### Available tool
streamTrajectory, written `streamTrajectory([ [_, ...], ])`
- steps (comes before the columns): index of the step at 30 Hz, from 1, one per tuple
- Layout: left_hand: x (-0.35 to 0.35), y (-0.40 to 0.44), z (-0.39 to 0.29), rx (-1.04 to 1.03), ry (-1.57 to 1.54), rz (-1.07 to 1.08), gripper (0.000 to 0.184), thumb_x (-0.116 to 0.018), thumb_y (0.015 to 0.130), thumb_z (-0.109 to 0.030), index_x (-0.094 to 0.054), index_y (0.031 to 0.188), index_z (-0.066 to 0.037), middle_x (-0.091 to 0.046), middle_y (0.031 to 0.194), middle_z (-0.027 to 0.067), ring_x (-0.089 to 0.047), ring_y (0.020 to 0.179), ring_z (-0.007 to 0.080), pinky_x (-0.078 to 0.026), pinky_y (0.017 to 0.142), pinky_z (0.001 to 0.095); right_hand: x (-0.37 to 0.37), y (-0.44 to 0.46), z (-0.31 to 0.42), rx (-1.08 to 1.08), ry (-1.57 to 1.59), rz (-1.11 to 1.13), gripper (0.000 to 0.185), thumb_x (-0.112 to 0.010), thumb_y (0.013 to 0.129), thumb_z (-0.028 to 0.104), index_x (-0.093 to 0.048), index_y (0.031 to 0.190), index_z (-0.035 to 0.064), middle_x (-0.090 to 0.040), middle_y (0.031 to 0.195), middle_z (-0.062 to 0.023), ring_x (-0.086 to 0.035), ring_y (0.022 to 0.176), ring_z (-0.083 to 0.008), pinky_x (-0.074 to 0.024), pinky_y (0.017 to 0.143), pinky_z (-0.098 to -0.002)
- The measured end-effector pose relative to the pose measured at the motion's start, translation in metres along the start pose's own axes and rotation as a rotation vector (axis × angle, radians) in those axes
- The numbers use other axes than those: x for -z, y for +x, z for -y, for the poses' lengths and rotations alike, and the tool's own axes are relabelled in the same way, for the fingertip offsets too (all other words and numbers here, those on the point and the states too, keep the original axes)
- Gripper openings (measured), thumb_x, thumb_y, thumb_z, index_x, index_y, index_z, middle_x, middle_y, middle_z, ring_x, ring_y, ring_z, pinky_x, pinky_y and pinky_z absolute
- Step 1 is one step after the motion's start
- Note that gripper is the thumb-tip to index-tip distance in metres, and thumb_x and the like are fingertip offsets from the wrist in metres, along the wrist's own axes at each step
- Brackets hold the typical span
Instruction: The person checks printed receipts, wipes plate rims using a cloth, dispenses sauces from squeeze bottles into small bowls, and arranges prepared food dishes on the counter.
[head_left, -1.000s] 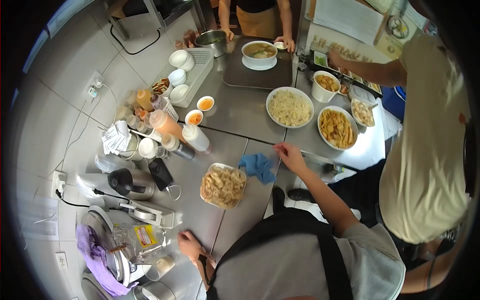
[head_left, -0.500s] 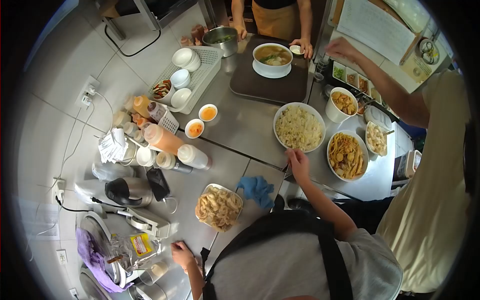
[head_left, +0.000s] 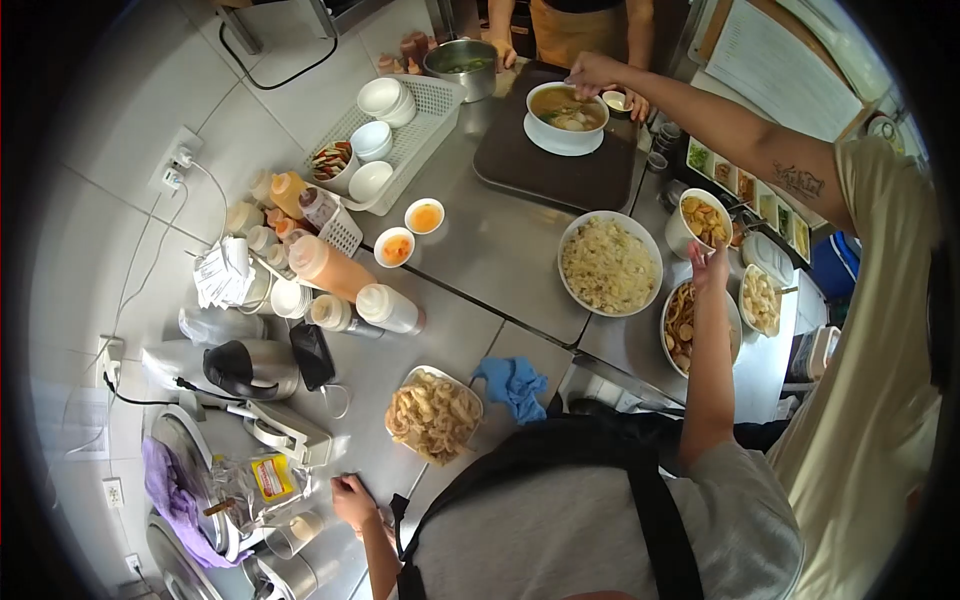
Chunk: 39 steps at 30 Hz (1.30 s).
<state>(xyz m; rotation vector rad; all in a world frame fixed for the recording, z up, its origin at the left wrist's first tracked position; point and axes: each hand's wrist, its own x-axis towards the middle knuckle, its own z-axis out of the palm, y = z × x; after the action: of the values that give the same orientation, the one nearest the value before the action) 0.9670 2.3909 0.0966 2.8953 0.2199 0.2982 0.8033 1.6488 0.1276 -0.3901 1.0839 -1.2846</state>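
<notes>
My right hand [head_left: 710,268] is stretched forward with its fingers around the near side of a white tub [head_left: 682,238] of orange-coated food. Under my forearm is a bowl of noodles [head_left: 681,325], partly covered by it. To the left of the tub stands a white bowl of fried rice [head_left: 610,262], and to the right a smaller bowl of pale food [head_left: 760,300]. My left hand [head_left: 355,500] rests on the counter edge, fingers curled, nothing visible in it. A dish of fried pieces [head_left: 434,412] and a blue cloth [head_left: 512,388] lie between my arms.
Across the counter, a co-worker's hands touch a brown tray [head_left: 520,172] bearing a soup bowl [head_left: 567,112]. Another co-worker's arm [head_left: 740,135] reaches over it from the right. Squeeze bottles [head_left: 330,270], sauce cups [head_left: 425,215] and a kettle [head_left: 252,368] stand left.
My right hand has moved from beside the fried rice rightward to the white tub. The right co-worker's hand has reached left over the soup bowl. My left hand stays at the counter edge.
</notes>
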Motion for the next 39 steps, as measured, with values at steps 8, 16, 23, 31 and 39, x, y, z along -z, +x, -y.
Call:
streamTrajectory([
  [8,-0.001,0.000,0.004,0.033,0.026,0.015,0.023,-0.050,0.086,-0.028,-0.055,0.081,-0.005,-0.062,0.074,0.0167,-0.059,0.068,0.0391,-0.044,0.060,0.0491,0.013,0.021,-0.009,-0.085,0.009,0.140,0.043,-0.055,0.088,0.010,-0.036,0.123,-0.0077,-0.039,0.128,-0.0240,-0.059,0.093,-0.0469,-0.0620,0.065,-0.0441],
  [16,0.004,-0.001,0.000,0.035,0.012,0.013,0.022,-0.050,0.085,-0.027,-0.055,0.079,-0.007,-0.063,0.074,0.0152,-0.060,0.068,0.0374,-0.045,0.059,0.0480,0.010,0.055,0.002,-0.164,0.061,0.141,0.034,-0.047,0.080,-0.003,-0.039,0.111,-0.0109,-0.041,0.124,-0.0255,-0.056,0.096,-0.0503,-0.0599,0.075,-0.0514],
  [23,-0.001,0.001,0.008,0.029,-0.043,0.019,0.019,-0.051,0.085,-0.023,-0.056,0.079,-0.006,-0.062,0.071,0.0159,-0.060,0.068,0.0379,-0.046,0.061,0.0464,0.024,0.019,0.026,-0.102,-0.022,0.251,0.034,-0.046,0.080,-0.002,-0.043,0.113,-0.0122,-0.047,0.122,-0.0282,-0.054,0.105,-0.0481,-0.0571,0.082,-0.0521],
  [31,0.008,0.004,0.020,0.162,-0.184,0.072,0.022,-0.056,0.084,-0.030,-0.061,0.087,-0.008,-0.066,0.080,0.0139,-0.062,0.078,0.0339,-0.048,0.068,0.0427,0.000,-0.047,0.076,-0.070,-0.377,0.742,0.057,-0.052,0.077,0.002,-0.037,0.130,-0.0100,-0.051,0.124,-0.0247,-0.054,0.112,-0.0385,-0.0499,0.097,-0.0389],
  [39,0.045,-0.064,0.052,0.006,-0.089,-0.112,0.013,-0.068,0.075,-0.020,-0.064,0.083,-0.010,-0.056,0.089,0.0064,-0.053,0.088,0.0267,-0.047,0.070,0.0359,-0.052,-0.282,0.033,-0.389,-0.445,1.030,0.050,-0.053,0.082,0.002,-0.039,0.129,-0.0072,-0.053,0.121,-0.0214,-0.059,0.104,-0.0339,-0.0525,0.093,-0.0360],
])
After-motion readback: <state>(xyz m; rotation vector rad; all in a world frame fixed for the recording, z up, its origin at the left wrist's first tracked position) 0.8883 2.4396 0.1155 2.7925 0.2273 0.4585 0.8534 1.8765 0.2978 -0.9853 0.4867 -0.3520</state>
